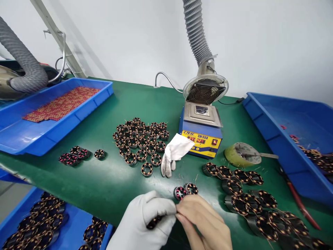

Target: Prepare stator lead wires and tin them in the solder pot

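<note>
My left hand, in a white glove, is closed around a wound motor stator, mostly hidden by the fingers. My bare right hand meets it at the fingertips in a pinch; whatever is between them is too small to make out. Just beyond the hands stand two stators, one with pink-red parts and one with copper windings and loose wire ends. A crumpled white glove with dirty fingertips lies farther off, against the solder pot.
Many stators cluster mid-table and at right. A yellow-green tub holds a stick; red-handled pliers lie nearby. Blue trays stand left, right and below. A fume hose hangs above the pot.
</note>
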{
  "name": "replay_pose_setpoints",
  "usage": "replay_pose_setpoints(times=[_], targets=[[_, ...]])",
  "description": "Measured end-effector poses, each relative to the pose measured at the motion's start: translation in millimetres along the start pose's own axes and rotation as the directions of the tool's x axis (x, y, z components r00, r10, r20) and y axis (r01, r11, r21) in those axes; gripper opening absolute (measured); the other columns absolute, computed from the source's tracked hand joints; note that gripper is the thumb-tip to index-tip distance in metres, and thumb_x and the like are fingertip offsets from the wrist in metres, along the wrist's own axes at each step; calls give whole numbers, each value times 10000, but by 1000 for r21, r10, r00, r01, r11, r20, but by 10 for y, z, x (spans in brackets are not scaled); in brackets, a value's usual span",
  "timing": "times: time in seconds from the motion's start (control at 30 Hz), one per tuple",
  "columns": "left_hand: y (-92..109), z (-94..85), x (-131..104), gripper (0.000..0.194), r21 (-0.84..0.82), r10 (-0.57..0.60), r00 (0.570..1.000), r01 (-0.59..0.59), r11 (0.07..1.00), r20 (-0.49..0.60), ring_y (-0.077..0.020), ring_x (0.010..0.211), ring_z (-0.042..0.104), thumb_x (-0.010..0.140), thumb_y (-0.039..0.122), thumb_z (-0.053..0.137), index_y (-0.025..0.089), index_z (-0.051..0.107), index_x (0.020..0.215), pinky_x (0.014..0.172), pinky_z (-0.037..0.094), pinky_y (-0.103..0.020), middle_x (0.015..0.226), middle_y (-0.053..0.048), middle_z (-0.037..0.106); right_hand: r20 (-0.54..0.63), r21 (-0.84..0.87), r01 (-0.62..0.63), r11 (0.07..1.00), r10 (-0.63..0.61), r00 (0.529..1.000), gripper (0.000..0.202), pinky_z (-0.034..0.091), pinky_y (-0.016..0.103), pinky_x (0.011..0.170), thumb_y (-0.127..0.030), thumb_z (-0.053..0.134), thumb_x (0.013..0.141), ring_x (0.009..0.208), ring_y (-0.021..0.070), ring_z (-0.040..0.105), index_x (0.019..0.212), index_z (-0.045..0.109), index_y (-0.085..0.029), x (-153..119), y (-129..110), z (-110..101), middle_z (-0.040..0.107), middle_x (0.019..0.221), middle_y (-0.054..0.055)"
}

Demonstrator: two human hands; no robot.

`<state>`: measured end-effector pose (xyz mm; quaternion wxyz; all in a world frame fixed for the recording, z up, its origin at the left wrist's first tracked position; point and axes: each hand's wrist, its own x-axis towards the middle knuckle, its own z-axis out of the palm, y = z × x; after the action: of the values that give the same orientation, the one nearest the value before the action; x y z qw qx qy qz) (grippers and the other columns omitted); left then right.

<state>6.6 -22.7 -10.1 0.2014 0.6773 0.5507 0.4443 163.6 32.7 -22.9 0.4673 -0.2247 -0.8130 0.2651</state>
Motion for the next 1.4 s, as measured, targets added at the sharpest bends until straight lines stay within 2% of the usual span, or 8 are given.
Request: replay_pose_setpoints(times=[0.23, 0.43, 0.53, 0.73, 0.93, 1.1, 1.3, 1.4], targets=[[15, -4, -26, 224, 345, 257, 964, -221, 912, -63, -132, 472, 562, 1005, 194, 362, 202, 548, 879, 447, 451, -222, 632, 15, 582, 325, 651, -589, 478, 527, 786, 483, 414, 208, 396, -492, 385, 972, 348, 105, 442, 584, 454, -214, -126, 2, 116, 421, 388, -58], [-38, 2, -71, 101, 26, 32, 999, -32, 999, 8, -112, 552, 549, 918, 127, 531, 224, 559, 913, 518, 449, -191, 660, 47, 515, -33, 90, -71, 993, 74, 997, 157, 533, 252, 580, -54, 624, 832, 623, 158, 634, 907, 640, -192, -25, -15, -22, 683, 676, 28], [-18, 14, -62, 142, 238, 137, 991, -132, 962, -4, -127, 525, 570, 982, 180, 434, 207, 556, 913, 508, 467, -227, 666, 27, 576, -31, -79, 3, 997, -6, 999, 162, 506, 243, 538, -43, 538, 863, 548, 144, 605, 791, 594, -176, -21, -51, 10, 639, 611, 26], [2, -2, -38, 185, 380, 270, 961, -230, 896, -54, -127, 480, 559, 1012, 203, 374, 198, 535, 918, 469, 444, -242, 641, 24, 588, 189, 437, -490, 755, 455, 870, 492, 490, 192, 458, -351, 310, 1023, 399, 118, 576, 582, 472, -205, -80, -51, 36, 544, 408, -27], [-17, -2, -49, 110, 47, 53, 999, -53, 997, 5, -105, 554, 540, 931, 124, 523, 230, 545, 912, 525, 444, -188, 664, 52, 503, -35, 154, -118, 981, 125, 992, 215, 568, 200, 615, -29, 641, 811, 632, 149, 700, 953, 669, -189, -18, -35, -31, 741, 714, 28], [30, -8, 3, 193, 425, 270, 962, -233, 875, -28, -127, 479, 555, 1002, 167, 363, 194, 535, 920, 460, 445, -239, 645, 21, 599, -54, -73, 37, 997, -41, 998, 195, 557, 259, 625, 9, 569, 810, 632, 177, 687, 850, 635, -170, 6, -66, 32, 711, 685, 54], [19, 18, 20, 258, 522, 357, 933, -281, 806, -50, -123, 446, 561, 1028, 201, 312, 192, 525, 883, 440, 435, -244, 605, 26, 601, 369, 524, -617, 587, 497, 786, 483, 448, 230, 433, -425, 306, 1005, 381, 134, 519, 588, 437, -219, -71, -62, 52, 454, 400, -36], [7, 30, 10, 216, 275, 219, 973, -191, 942, -72, -116, 489, 568, 1022, 249, 379, 216, 525, 866, 469, 443, -221, 627, 38, 570, 204, 507, -482, 714, 445, 872, 420, 483, 231, 479, -444, 455, 963, 468, 146, 592, 640, 564, -199, -56, -15, 16, 584, 490, 3]])
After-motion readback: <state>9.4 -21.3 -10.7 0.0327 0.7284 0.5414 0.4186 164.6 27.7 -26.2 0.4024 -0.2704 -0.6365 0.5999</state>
